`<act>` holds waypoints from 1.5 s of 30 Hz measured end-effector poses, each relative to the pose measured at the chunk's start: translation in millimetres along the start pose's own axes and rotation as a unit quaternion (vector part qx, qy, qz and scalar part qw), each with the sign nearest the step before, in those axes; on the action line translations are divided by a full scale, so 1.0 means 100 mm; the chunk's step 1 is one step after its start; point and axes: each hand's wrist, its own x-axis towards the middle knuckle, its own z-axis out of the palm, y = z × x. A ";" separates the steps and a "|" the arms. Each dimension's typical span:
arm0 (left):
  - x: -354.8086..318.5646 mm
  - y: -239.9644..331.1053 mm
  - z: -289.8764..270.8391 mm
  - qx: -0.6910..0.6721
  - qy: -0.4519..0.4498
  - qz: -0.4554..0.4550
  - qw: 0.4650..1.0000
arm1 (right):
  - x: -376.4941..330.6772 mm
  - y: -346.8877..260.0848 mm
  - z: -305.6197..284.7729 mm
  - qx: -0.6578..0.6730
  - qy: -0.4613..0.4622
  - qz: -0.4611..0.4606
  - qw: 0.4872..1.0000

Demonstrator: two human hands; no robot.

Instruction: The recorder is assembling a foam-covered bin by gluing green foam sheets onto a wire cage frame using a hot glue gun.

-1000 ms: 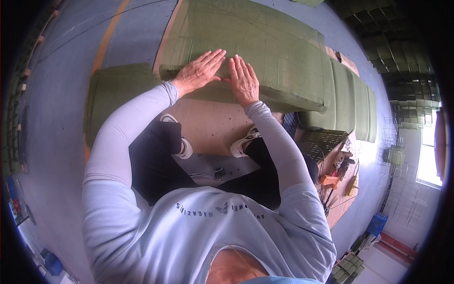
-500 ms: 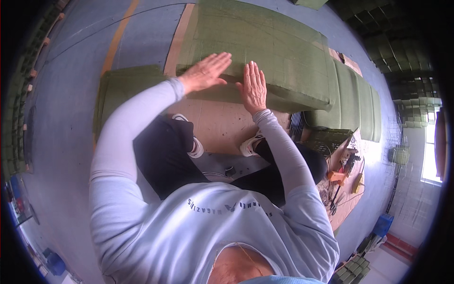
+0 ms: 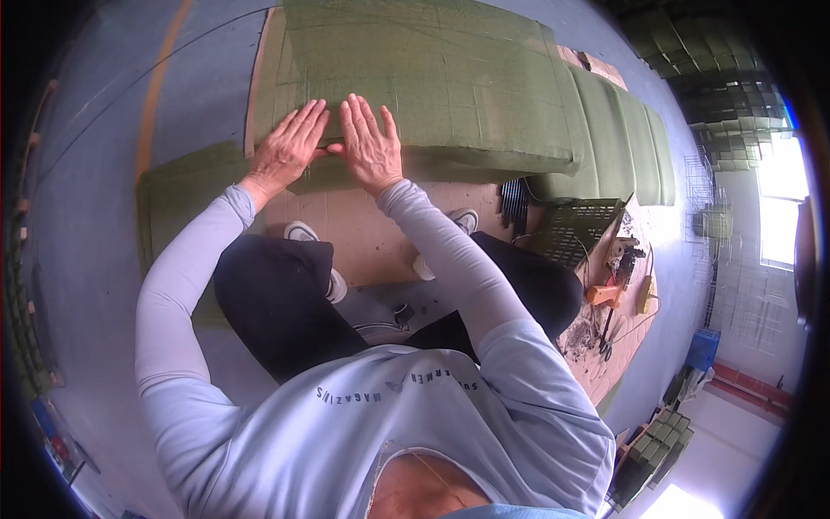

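left hand (image 3: 286,152) and right hand (image 3: 373,150) lie flat on the mesh-covered block (image 3: 471,91), grip unclenched; its top already covered, remainder unclear

My left hand (image 3: 283,158) and right hand (image 3: 375,156) are side by side, left of upper centre in the frame, palms down and flat. My fingers (image 3: 357,117) stretch toward the top edge; my thumbs (image 3: 337,150) point inward, tips close together. My left arm (image 3: 183,277) rises at left, my right arm (image 3: 462,255) slants up from lower right.
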 end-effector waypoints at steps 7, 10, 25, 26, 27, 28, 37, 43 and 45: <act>0.00 0.08 0.07 0.072 0.011 -0.020 0.997 | -0.18 -0.13 0.05 0.003 0.038 0.057 0.998; -0.01 0.08 0.01 0.072 -0.015 -0.035 0.997 | -0.27 -0.05 -0.15 0.126 -0.003 0.024 0.992; 0.69 0.63 0.13 0.017 -0.050 -0.009 0.999 | -0.79 2.06 -0.71 -0.001 -0.092 -0.105 0.990; 0.71 0.66 0.11 0.016 -0.041 -0.006 0.999 | -0.81 2.07 -0.70 0.008 -0.094 -0.109 0.990; 0.71 0.68 0.11 0.015 -0.032 -0.003 0.999 | -0.83 2.06 -0.69 -0.005 -0.099 -0.109 0.989; 0.71 0.69 0.14 0.016 -0.034 -0.005 0.999 | -0.83 2.08 -0.67 -0.024 -0.101 -0.107 0.989; 0.68 0.77 0.15 0.121 0.020 -0.004 0.992 | -0.94 1.90 -0.68 -0.035 -0.079 -0.057 0.995; 0.86 0.78 0.14 -0.014 0.013 -0.021 1.000 | -0.58 1.76 -0.68 0.092 -0.043 -0.098 0.990; 1.08 0.95 0.18 -0.031 0.023 -0.002 0.999 | -0.42 1.63 -0.67 0.074 -0.071 -0.128 0.986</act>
